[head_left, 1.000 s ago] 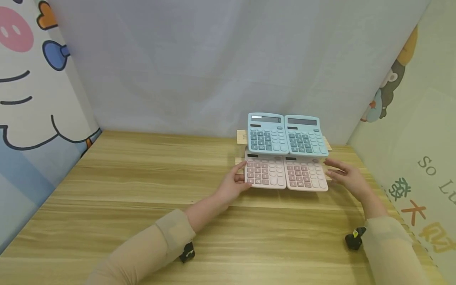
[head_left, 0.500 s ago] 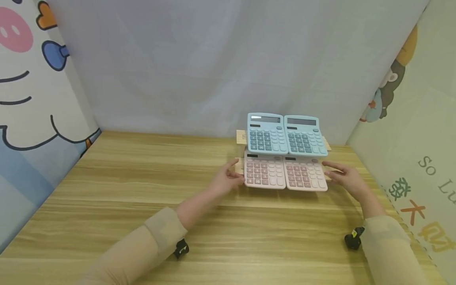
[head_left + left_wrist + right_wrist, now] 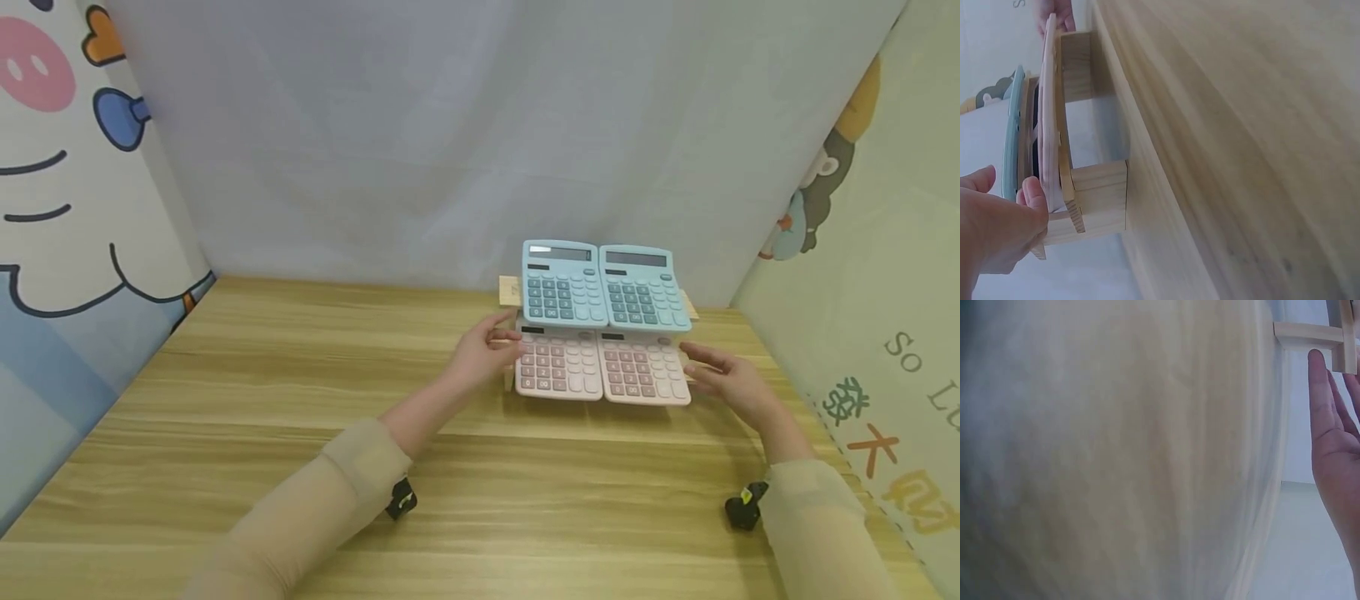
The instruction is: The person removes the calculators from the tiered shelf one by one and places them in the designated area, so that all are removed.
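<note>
Two light blue calculators, a left one and a right one, lie side by side on the upper tier of a wooden stand. Below and in front of them are two pink calculators, left and right, tilted toward me. My left hand is at the left pink calculator's outer edge, its fingertips at or touching that edge and loosely bent. At the opposite side, my right hand has its fingers extended beside the right pink calculator; the right wrist view shows them near the stand's wooden end.
The stand's wooden legs rest on the wood-grain table. A pale cloth backdrop rises behind it. Printed cartoon panels flank the table, with the right panel near my right arm. Small black devices hang from both sleeves.
My left hand drew slightly away from the pink calculator's lower left corner, then came back higher along its left edge. My right hand has hardly moved. The calculators stay in place.
</note>
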A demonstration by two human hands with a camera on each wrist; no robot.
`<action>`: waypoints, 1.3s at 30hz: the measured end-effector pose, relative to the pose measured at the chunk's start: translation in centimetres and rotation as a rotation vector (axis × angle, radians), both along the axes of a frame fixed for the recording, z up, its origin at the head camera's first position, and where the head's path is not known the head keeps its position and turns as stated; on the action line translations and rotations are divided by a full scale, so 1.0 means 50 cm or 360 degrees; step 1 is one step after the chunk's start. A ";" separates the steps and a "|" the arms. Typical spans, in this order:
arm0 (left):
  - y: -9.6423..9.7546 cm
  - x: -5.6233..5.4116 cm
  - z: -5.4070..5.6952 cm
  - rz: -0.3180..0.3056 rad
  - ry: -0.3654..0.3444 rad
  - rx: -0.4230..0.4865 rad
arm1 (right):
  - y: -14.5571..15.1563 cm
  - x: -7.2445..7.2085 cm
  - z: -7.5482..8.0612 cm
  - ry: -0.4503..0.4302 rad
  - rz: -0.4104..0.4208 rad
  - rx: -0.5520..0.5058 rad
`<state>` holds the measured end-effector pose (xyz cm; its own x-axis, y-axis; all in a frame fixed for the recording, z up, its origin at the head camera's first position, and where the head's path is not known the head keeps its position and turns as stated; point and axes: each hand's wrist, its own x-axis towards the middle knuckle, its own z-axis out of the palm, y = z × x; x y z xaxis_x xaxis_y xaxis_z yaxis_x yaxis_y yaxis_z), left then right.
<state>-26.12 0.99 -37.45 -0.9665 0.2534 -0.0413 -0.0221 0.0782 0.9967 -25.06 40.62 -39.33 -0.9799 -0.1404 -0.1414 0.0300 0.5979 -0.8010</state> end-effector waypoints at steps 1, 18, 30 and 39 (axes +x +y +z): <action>0.003 -0.004 0.001 0.0003 -0.0002 0.0005 | 0.000 0.000 -0.002 -0.0004 0.0002 -0.0014; 0.042 -0.053 0.006 0.0191 0.0024 0.0132 | -0.011 0.004 -0.006 0.0019 0.0024 -0.0284; 0.055 -0.056 0.010 0.0251 -0.0034 0.0248 | -0.006 0.012 -0.006 -0.0056 0.0028 -0.0304; 0.060 -0.055 0.006 0.0265 -0.0144 0.0474 | -0.005 0.012 -0.008 -0.0079 0.0057 -0.0323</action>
<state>-28.89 3.99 -37.16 -0.9913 0.1067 -0.0768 -0.0996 -0.2278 0.9686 -24.48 40.39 -39.75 -0.9664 -0.2052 -0.1548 0.0542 0.4259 -0.9031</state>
